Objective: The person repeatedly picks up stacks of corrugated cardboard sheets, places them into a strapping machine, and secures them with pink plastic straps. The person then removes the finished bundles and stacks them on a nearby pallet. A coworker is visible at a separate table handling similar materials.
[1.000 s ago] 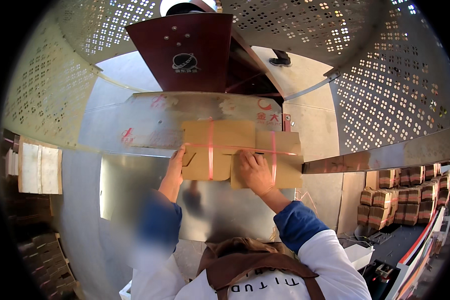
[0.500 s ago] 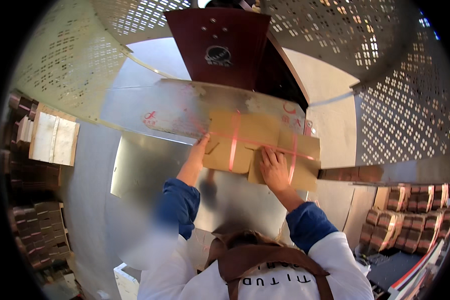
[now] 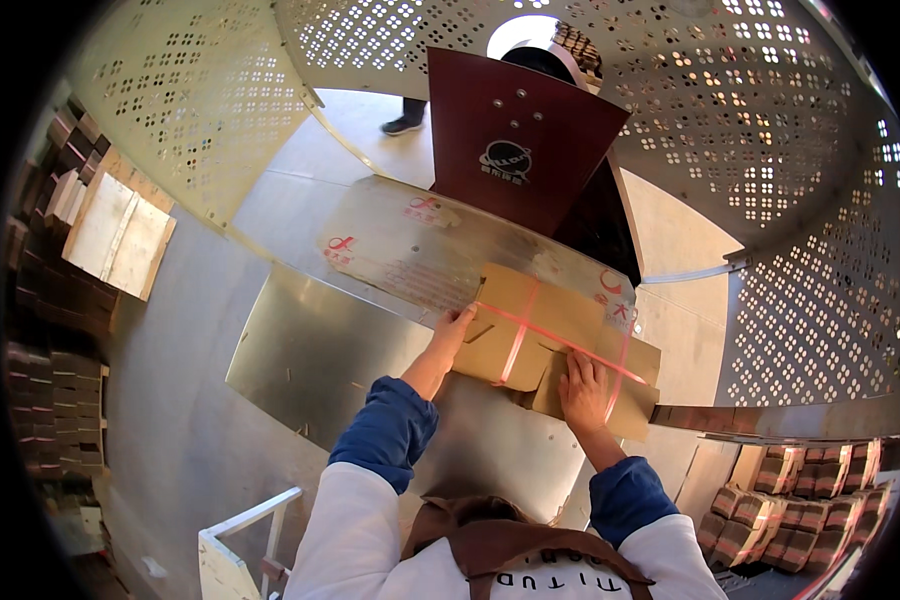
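Note:
A bundle of flat brown cardboard pieces [image 3: 505, 345], crossed by pink straps, rests on the metal work surface of a machine. My left hand [image 3: 452, 338] grips its left edge, thumb on top and fingers beneath or behind it. Near the front notch of the stack, my right hand [image 3: 584, 392] is closed over the cardboard beside the right-hand pink strap [image 3: 621, 375]. The undersides of both hands' grips are hidden. Behind the bundle lies a worn metal plate [image 3: 400, 225] with red print.
A dark red machine panel [image 3: 520, 130] rises behind the plate. Perforated metal guards [image 3: 790, 150] curve around the far side. Strapped cardboard bundles [image 3: 800, 525] lie at right; stacked cardboard [image 3: 55, 420] stands at left. A person's shoe [image 3: 402, 126] shows beyond the machine.
My view has shifted, so the machine and bundle appear lower and farther right. Both hands keep their places on the bundle. A person's leg and shoe now show behind the machine.

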The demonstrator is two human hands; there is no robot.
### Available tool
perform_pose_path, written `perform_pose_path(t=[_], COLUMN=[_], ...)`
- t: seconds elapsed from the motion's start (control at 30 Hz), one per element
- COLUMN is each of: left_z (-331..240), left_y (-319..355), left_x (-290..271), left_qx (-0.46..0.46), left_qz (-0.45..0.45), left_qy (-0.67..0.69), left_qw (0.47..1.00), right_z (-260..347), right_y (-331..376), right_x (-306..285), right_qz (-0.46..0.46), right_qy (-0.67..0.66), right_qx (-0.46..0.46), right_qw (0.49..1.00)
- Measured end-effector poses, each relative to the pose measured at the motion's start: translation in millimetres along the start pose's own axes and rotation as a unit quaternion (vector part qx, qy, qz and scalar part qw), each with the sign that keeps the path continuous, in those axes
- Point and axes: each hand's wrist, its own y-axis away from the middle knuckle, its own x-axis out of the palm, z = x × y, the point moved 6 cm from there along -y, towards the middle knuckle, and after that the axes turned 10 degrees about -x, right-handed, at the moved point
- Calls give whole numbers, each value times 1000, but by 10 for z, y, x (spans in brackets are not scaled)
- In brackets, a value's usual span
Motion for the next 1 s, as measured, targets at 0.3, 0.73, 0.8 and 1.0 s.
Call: perform_pose_path(t=[0.3,0.73,0.8,1.0], left_z=[101,32,105,158], left_y=[-164,-77,-107,780], left_x=[37,28,15,-56], left_qx=[7,10,-32,-80], left_qz=[24,70,74,87], left_qy=[-6,-41,-22,34], left_qw=[1000,997,996,992], right_z=[-20,-38,-445,-1240], right_y=[-45,10,116,180], right_x=[7,-115,-197,-313], right_qz=[1,-29,-111,-17], right_qy=[-1,-97,-53,0], right_qx=[0,-18,63,241], right_qw=[1000,995,990,970])
